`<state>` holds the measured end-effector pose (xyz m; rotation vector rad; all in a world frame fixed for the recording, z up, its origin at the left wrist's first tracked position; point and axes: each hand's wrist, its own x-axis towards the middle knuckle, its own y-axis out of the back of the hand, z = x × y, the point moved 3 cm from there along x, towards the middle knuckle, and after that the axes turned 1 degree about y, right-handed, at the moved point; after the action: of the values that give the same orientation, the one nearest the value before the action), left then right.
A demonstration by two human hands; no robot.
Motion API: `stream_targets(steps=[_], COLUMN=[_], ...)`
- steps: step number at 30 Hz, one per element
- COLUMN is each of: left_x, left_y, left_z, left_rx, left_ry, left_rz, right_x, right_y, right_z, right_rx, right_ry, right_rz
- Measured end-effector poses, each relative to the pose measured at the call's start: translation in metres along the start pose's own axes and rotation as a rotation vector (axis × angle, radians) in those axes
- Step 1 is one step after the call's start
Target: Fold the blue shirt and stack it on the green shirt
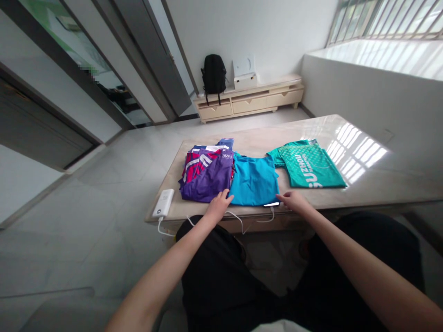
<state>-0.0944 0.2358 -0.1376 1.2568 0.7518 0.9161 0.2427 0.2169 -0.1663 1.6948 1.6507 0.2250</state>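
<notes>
Blue shirt: the folded blue shirt (254,180) lies flat near the front edge of the marble table (374,184), and both hands are at its front edge.
Left hand: the left hand (218,204) rests at the shirt's front left corner, palm down, fingers loosely bent and touching the cloth. It pinches nothing that I can see.
Right hand: the right hand (293,200) lies flat on the table at the shirt's front right corner, fingers stretched toward the shirt (I cannot tell if the tips touch the cloth).
Phone: a dark phone (272,204) peeks out from under the shirt's front right corner, just beside the right hand.
White cable: a white cable (238,219) hangs off the table edge in front of the shirt.
Power bank: a white power bank (164,202) sits well to the left of the shirt, at the table corner.
Purple pile: a pile of purple and red shirts (206,173) touches the blue shirt's left side.
Green shirt: a green shirt with white letters (308,163) lies spread out just to the right of the blue shirt.
Backpack: a black backpack (214,74) stands far behind the shirt on a low wooden cabinet (249,99) by the wall.
</notes>
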Motion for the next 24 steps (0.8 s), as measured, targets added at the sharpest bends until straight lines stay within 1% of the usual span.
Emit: stream_targets(steps=[6,12,18,24], left_x=[0.001,0.004,0.009,0.008], left_y=[-0.001,-0.009,-0.024,-0.035], left_z=[-0.01,-0.017,-0.026,-0.031], left_rx=[-0.128,-0.391,-0.69,-0.968], left_ry=[-0.006,0.045,0.234,0.47], left_rz=[0.03,0.073,0.109,0.11], right_x=[-0.005,-0.013,-0.014,-0.012], right_y=[-0.004,-0.011,-0.016,-0.017], right_z=[0.002,0.004,0.005,0.012], right_rx=[0.148,0.314,0.415,0.427], right_ry=[0.049,0.063,0.079,0.06], right_rz=[0.019,-0.025,-0.062,-0.057])
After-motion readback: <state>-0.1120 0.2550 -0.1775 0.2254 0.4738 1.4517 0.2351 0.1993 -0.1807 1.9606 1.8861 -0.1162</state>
